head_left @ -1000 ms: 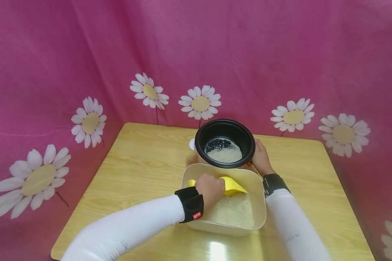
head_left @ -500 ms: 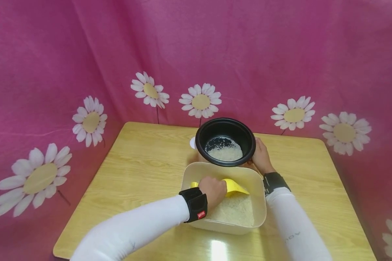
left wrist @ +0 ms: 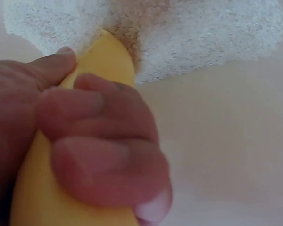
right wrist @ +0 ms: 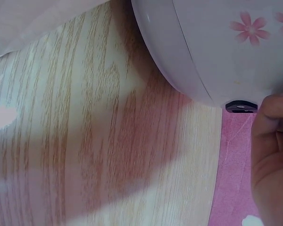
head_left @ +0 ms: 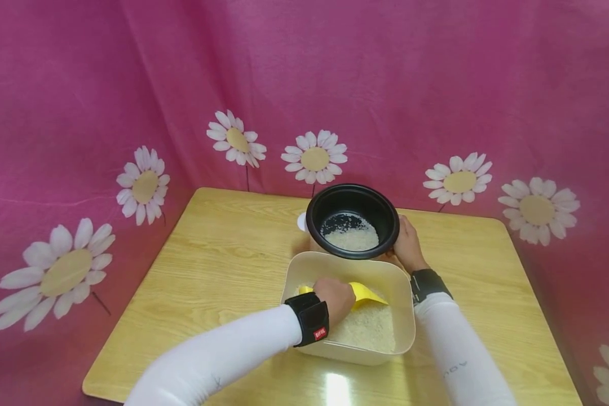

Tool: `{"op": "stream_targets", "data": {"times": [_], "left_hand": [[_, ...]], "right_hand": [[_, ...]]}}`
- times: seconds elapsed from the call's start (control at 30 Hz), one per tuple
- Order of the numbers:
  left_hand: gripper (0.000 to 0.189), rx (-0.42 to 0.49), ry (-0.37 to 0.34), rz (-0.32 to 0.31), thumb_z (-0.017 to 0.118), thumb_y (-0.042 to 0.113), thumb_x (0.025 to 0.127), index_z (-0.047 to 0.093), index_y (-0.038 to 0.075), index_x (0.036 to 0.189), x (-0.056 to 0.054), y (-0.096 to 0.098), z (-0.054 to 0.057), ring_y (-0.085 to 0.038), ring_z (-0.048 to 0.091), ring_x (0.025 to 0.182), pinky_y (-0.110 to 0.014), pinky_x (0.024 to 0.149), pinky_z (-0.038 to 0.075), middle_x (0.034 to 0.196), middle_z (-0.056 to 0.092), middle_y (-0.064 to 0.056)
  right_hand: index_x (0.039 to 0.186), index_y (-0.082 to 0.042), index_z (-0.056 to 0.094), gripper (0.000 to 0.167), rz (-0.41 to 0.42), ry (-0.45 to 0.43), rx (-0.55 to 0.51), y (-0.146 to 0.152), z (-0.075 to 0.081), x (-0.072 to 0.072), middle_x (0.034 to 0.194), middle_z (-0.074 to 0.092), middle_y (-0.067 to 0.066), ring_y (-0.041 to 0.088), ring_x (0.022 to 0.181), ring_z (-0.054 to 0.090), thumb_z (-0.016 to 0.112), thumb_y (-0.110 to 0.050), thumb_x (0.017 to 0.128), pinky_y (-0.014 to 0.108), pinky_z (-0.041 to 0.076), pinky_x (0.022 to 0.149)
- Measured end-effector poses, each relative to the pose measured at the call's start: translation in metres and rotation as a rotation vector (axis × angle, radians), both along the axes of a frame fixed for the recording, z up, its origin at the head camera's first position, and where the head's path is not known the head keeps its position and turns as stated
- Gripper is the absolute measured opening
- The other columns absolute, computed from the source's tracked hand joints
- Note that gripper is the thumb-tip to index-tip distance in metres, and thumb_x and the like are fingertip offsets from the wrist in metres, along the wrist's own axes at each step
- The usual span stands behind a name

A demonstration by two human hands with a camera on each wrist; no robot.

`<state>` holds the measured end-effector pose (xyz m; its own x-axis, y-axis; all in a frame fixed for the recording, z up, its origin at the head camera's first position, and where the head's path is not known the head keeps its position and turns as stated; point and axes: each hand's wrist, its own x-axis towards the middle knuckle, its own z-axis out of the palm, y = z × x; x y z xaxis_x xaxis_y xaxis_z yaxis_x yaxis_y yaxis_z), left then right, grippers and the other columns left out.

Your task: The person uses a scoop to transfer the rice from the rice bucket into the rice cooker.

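Note:
My left hand [head_left: 335, 301] grips a yellow scoop [head_left: 367, 294] inside a cream plastic bin [head_left: 403, 332] of white rice [head_left: 367, 327]. In the left wrist view, the fingers curl round the scoop [left wrist: 106, 52], its tip down at the rice. Behind the bin stands a white rice cooker [right wrist: 203, 42] with pink flowers; its black inner pot [head_left: 325, 197] has some rice on the bottom. My right hand [head_left: 408, 245] holds the cooker's right side below the black rim. Part of that hold is hidden from the head view.
Everything stands on a light wooden table [head_left: 223, 254]. A pink curtain [head_left: 284, 73] printed with daisies hangs along the back and both sides. The bin stands close in front of the cooker.
My left hand has moved slightly right and down in the bin with the scoop, which sits a little lower. My right hand and the rice cooker have stayed in place.

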<state>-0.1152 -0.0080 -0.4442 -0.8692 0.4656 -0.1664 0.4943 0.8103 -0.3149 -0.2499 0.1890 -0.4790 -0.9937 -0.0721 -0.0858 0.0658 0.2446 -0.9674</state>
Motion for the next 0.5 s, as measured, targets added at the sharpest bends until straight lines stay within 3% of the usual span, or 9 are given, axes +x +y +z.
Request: {"op": "stream_targets", "data": {"times": [0.5], "left_hand": [[0.028,0.058,-0.046,0.025,0.068,0.033,0.096,0.072,0.017,0.073,-0.006,-0.004,-0.013,-0.010,0.056,0.052,-0.028,0.048,0.051,0.063,0.064,0.006]], "right_hand": [[0.122,-0.017,0.046,0.033,0.004,-0.012,-0.008,0.001,-0.001,0.001,0.065,0.050,-0.007,0.015,0.053,0.049,0.026,-0.042,0.113,0.028,0.050,0.055]]}}
